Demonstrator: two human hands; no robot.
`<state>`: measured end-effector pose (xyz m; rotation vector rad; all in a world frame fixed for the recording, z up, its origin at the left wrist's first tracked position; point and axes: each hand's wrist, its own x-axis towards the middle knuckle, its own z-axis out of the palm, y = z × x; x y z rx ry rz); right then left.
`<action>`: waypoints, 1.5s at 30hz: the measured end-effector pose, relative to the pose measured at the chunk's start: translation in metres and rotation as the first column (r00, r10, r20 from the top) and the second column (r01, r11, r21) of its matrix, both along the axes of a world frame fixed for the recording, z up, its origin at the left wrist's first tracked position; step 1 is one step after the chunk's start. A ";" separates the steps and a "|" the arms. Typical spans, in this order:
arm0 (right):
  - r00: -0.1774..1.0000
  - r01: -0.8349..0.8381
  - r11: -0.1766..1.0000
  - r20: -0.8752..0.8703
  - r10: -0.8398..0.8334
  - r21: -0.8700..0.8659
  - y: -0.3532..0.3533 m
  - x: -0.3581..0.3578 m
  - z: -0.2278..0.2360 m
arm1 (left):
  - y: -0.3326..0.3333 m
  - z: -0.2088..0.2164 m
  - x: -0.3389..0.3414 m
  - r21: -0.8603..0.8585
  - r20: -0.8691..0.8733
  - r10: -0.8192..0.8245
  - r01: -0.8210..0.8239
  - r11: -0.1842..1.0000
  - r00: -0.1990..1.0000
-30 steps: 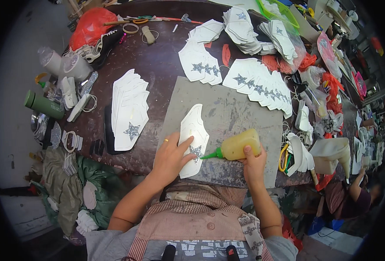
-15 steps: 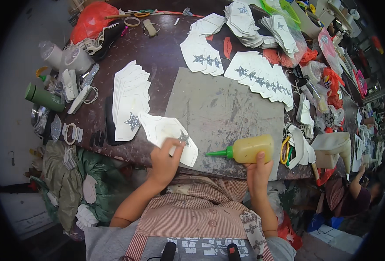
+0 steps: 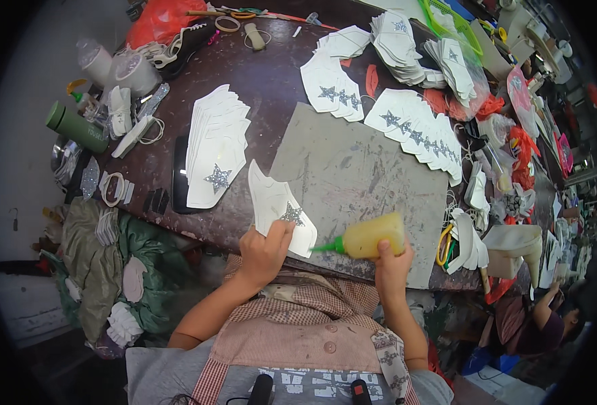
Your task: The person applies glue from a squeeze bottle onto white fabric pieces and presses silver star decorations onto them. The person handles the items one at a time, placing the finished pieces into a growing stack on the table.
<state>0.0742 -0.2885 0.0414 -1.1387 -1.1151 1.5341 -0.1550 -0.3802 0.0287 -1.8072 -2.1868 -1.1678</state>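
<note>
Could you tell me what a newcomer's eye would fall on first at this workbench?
Probably the yellow squeeze bottle gripped in the right hand at the near table edge, its green nozzle aimed at the white star-marked piece held by the left hand. Next, the fanned stacks of star pieces beyond the grey mat.

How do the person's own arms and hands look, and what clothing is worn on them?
Both forearms are bare, with no sleeves reaching them. The left hand and right hand wear no gloves; no rings or watch can be made out. The body wears a red-and-white checked apron over a grey top, with a patterned strap.
</note>
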 end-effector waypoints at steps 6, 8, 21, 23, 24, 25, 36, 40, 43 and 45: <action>0.994 0.011 1.000 0.105 -0.013 0.020 -0.008 0.008 -0.005 | 0.000 -0.001 0.001 -0.013 -0.005 0.026 -0.026 1.000 1.000; 0.983 -0.037 0.999 0.179 0.034 0.017 -0.014 0.011 0.000 | -0.004 0.001 0.003 -0.083 0.056 0.049 -0.044 0.996 0.997; 0.852 0.362 0.931 -0.422 -0.311 0.044 0.059 0.042 -0.023 | 0.242 0.027 -0.160 0.078 0.622 -0.146 0.125 0.989 0.769; 0.853 0.385 0.921 -0.403 -0.333 0.055 0.059 0.043 -0.024 | 0.300 0.001 -0.171 0.059 0.700 -0.185 0.202 0.978 0.690; 0.847 0.390 0.919 -0.413 -0.334 0.057 0.059 0.044 -0.024 | 0.322 -0.023 -0.177 0.018 0.653 -0.175 0.216 0.976 0.737; 0.844 0.397 0.916 -0.415 -0.340 0.056 0.059 0.043 -0.024 | 0.336 -0.037 -0.184 -0.020 0.604 -0.164 0.221 0.975 0.780; 0.875 0.341 0.937 -0.393 -0.284 0.082 0.060 0.040 -0.014 | 0.228 0.051 -0.137 0.011 -0.192 0.197 -0.198 0.980 0.961; 0.841 0.391 0.918 -0.430 -0.330 0.061 0.058 0.042 -0.012 | 0.090 0.047 -0.144 -0.173 -0.332 0.379 -0.451 0.876 0.864; 0.837 0.400 0.916 -0.421 -0.350 0.032 0.062 0.035 -0.016 | 0.032 0.022 -0.139 -0.253 -0.340 0.391 -0.484 0.838 0.855; 0.847 0.394 0.918 -0.400 -0.349 0.036 0.061 0.038 -0.025 | 0.028 0.014 -0.132 -0.253 -0.349 0.426 -0.521 0.815 0.835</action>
